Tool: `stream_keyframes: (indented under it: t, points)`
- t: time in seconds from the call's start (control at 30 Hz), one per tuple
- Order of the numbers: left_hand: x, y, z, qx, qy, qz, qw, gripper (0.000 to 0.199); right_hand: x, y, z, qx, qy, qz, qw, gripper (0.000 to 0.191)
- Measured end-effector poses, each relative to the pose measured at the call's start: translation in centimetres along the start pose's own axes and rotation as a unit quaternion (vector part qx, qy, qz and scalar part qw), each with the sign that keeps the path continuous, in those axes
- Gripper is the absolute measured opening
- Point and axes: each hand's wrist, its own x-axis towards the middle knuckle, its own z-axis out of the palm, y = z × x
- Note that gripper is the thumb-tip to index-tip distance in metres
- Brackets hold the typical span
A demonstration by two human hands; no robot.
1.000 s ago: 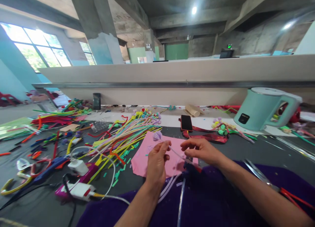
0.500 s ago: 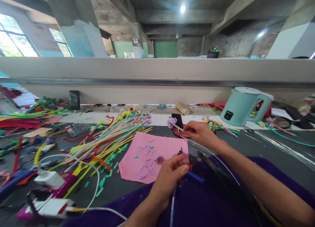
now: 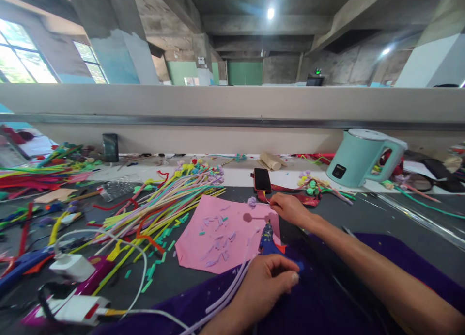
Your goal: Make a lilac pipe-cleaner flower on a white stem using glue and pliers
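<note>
My right hand (image 3: 290, 209) is closed, thumb and fingers pinching the thin stem of a small purple flower (image 3: 252, 201), which hangs over the upper edge of a pink sheet (image 3: 192, 243). Lower down, my left hand (image 3: 267, 284) has its thumb and fingertips together; anything between them is too small to make out. Just beyond it, a blue glue gun (image 3: 268, 243) lies at the sheet's right side, nozzle pointing away. Long pale purple stems (image 3: 236, 281) run by my left wrist. Short purple clippings (image 3: 220, 243) are scattered on the sheet.
Bundled coloured stems (image 3: 160, 199) spread left of the sheet. A power strip (image 3: 89, 279) with white plugs and cables sits at lower left. Behind my right hand lie a phone (image 3: 262, 180) and small flowers (image 3: 312, 185); a green kettle (image 3: 359, 158) stands further right.
The purple flower has come down toward the sheet, with my right hand slightly lower. My left hand has moved right and nearer me, uncovering the glue gun. The dark scissors-like tool has shifted right.
</note>
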Motion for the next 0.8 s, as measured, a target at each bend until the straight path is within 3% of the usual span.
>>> stream_keyframes:
  t: [0.23, 0.43, 0.8]
  points:
    - [-0.4, 0.3, 0.4, 0.03, -0.001, -0.004, 1.0, 0.017, 1.4, -1.0, 0.8, -0.027, 0.015, -0.015, 0.999, 0.013]
    - [-0.6, 0.0, 0.4, 0.064, -0.009, 0.007, 0.998, 0.02, 1.6, -2.0, 0.3, -0.045, 0.022, -0.031, 0.998, 0.013]
    - [-0.8, -0.4, 0.5, 0.095, -0.02, 0.035, 0.995, 0.02, 0.9, -0.2, -0.2, -0.125, -0.044, -0.009, 0.991, 0.015]
